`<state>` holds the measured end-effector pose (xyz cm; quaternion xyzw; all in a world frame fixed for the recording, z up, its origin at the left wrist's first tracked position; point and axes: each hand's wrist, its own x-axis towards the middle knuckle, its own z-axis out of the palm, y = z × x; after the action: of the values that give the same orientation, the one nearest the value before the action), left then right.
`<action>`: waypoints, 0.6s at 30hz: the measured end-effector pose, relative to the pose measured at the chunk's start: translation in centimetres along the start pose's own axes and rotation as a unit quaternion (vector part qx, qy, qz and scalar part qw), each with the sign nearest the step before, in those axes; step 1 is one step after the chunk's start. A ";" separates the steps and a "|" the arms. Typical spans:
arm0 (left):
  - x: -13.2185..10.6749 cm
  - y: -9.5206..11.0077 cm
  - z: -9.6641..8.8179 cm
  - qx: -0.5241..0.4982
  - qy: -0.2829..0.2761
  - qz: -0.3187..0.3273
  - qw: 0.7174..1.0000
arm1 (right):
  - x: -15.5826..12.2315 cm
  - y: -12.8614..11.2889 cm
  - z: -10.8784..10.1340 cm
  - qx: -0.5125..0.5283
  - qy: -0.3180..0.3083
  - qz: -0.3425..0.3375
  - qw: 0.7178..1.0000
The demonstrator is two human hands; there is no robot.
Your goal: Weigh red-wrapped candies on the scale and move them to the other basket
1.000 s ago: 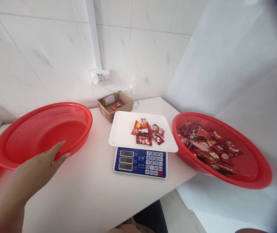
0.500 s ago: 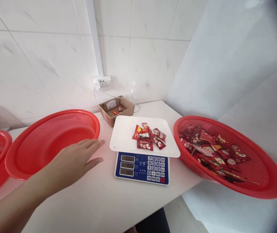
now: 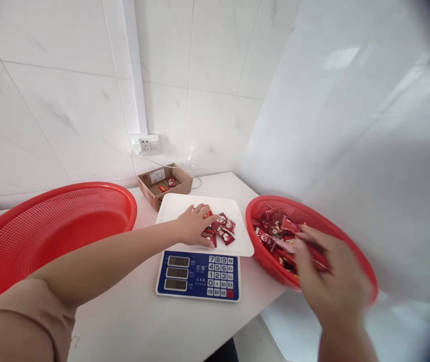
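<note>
My left hand (image 3: 195, 226) lies over several small red snack packets (image 3: 224, 229) on the white pan (image 3: 173, 208) of a digital scale. Its fingers are spread and touch the packets, partly covering them. Below the pan is the scale's blue keypad panel (image 3: 199, 275); its display digits are faint. At the right, my right hand (image 3: 331, 276) is blurred in front of a red basket (image 3: 345, 229) heaped with similar packets (image 3: 275, 229). Red wrapping shows between its thumb and fingers, but whether they grip it or it lies behind them I cannot tell.
A large red perforated basket (image 3: 86, 221) stands on the white table (image 3: 132, 322) at the left. Behind the scale is a low cardboard box (image 3: 150, 191) with a few packets inside. A wall socket (image 3: 149, 145) with a plug and cable sits above it.
My left hand has moved right, from above the table onto the packets on the pan. My right hand has come into view at the right basket. The camera view has shifted.
</note>
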<state>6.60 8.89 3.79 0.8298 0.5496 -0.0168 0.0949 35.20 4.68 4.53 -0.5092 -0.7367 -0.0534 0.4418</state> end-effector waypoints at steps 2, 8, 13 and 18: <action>0.5 -0.3 0.4 -0.001 -0.005 -0.014 1.000 | 1.1 1.4 3.3 -0.031 -0.051 0.021 0.998; -0.1 -1.0 0.6 -0.019 0.003 -0.066 0.998 | 0.0 3.8 8.3 -0.024 -0.218 0.035 0.975; -1.7 -1.8 -0.1 -0.044 0.023 -0.105 0.993 | -0.3 1.9 8.1 -0.079 -0.341 0.091 0.932; -7.0 -4.5 -2.4 -0.043 0.081 -0.169 0.981 | -0.1 1.5 7.7 -0.113 -0.356 0.109 0.921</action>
<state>-0.50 4.66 6.44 0.7188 0.6880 0.0582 0.0816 31.81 9.35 -0.71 -0.6179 -0.7747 0.0971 0.0932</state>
